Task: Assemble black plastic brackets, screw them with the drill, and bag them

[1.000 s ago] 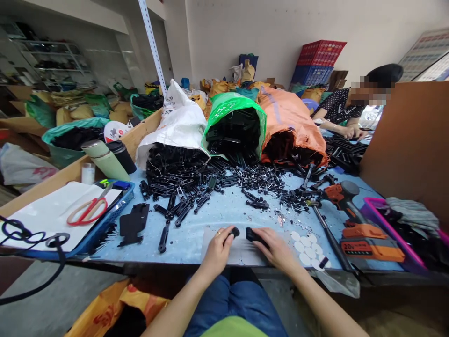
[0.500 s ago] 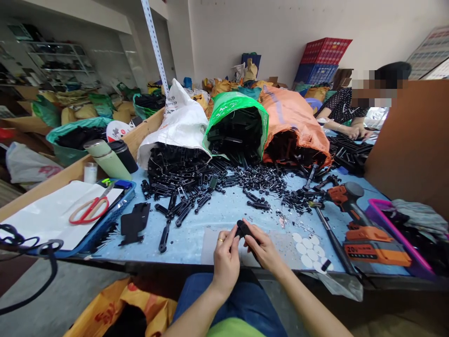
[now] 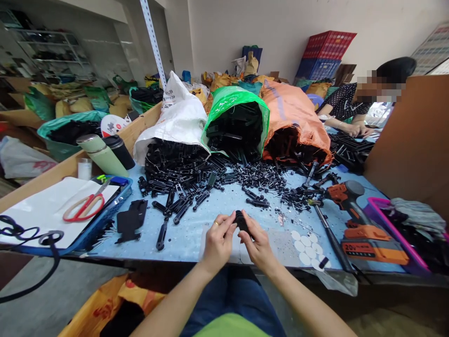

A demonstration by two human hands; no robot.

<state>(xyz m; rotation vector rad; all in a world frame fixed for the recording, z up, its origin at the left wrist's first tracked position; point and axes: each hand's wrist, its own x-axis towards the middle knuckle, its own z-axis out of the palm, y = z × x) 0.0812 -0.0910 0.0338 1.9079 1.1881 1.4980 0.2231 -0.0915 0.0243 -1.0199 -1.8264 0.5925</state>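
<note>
Black plastic part [image 3: 241, 220] pinched between left hand [image 3: 218, 241] and right hand [image 3: 258, 245] fingertips.

Nearer than the heap of black parts [image 3: 182, 171], bare worktop [image 3: 182, 236] lies open around the left hand [image 3: 217, 241] and right hand [image 3: 258, 244]. Left of the heap a blue tray [image 3: 108, 215] blocks; right, a drill [image 3: 345, 196] and rod [image 3: 328, 234]; behind, three sacks [image 3: 235, 100].

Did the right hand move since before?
Yes. The right hand slid left, away from the white discs, joining the left hand on the black part.
</note>
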